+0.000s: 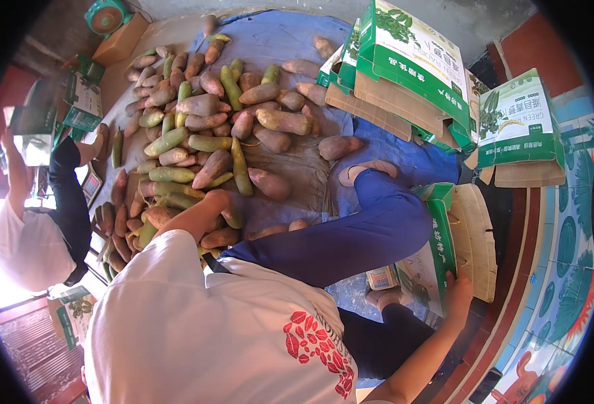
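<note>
A heap of long reddish and green root vegetables (202, 128) lies on a blue tarp (276, 40) in front of me. My left hand (216, 200) reaches into the near edge of the heap, fingers curled around a green root (233, 218). My right hand (458, 288) grips the lower edge of an open green-and-white carton (439, 236) that stands beside my blue-trousered leg (371, 229). My white shirt fills the lower middle of the view.
Folded green-and-white cartons (404, 60) are stacked at the upper right, with one more (519, 124) on the patterned tile floor. Another person (41, 236) in a white top crouches at the left beside more cartons (81, 101). A green fan (106, 15) stands at the top left.
</note>
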`<state>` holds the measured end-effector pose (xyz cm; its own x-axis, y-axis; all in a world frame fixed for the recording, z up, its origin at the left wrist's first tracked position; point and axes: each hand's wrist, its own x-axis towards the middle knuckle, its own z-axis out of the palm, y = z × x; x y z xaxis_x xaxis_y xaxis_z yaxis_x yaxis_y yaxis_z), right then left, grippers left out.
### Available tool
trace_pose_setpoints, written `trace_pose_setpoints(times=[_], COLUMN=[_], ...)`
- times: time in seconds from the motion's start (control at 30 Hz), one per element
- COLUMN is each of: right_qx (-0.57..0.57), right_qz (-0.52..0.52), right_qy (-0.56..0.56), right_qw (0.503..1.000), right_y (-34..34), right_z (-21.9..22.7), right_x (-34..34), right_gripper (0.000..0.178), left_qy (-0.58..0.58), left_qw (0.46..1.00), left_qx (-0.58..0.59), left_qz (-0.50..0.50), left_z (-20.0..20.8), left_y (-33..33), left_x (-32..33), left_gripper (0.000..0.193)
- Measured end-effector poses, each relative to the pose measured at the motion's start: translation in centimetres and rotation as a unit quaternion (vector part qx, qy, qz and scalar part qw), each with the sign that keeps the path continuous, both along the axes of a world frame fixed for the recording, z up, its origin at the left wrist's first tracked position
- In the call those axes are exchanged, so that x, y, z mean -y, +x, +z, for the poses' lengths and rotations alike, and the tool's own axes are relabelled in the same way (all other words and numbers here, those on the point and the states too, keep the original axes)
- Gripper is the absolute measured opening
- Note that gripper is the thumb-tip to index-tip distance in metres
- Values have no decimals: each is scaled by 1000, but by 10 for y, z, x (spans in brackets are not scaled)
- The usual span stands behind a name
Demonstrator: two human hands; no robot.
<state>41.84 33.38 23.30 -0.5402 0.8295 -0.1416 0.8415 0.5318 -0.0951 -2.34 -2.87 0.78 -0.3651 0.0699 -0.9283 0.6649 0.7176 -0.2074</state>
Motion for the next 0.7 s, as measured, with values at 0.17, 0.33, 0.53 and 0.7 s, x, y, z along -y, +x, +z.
trace_pose_setpoints(times=[0.17, 0.33, 0.53, 0.7], right_qx=[5, 9, 7, 10], right_qz=[1, -8, -7, -8], right_qy=[-2, -5, -5, -12], right_qw=[1000, 1000, 1000, 1000], right_y=[-6, -3, -3, -2], right_z=[4, 4, 2, 3], right_x=[6, 7, 8, 7], right_gripper=[17, 18, 18, 18], left_qy=[21, 19, 19, 34], left_qw=[998, 998, 998, 998], left_qx=[-35, -38, -29, -40], left_qz=[-38, -36, -45, -48], left_z=[3, 19, 38, 19], left_y=[14, 22, 30, 31], left_x=[-7, -14, -21, -13], left_gripper=[56, 56, 56, 55])
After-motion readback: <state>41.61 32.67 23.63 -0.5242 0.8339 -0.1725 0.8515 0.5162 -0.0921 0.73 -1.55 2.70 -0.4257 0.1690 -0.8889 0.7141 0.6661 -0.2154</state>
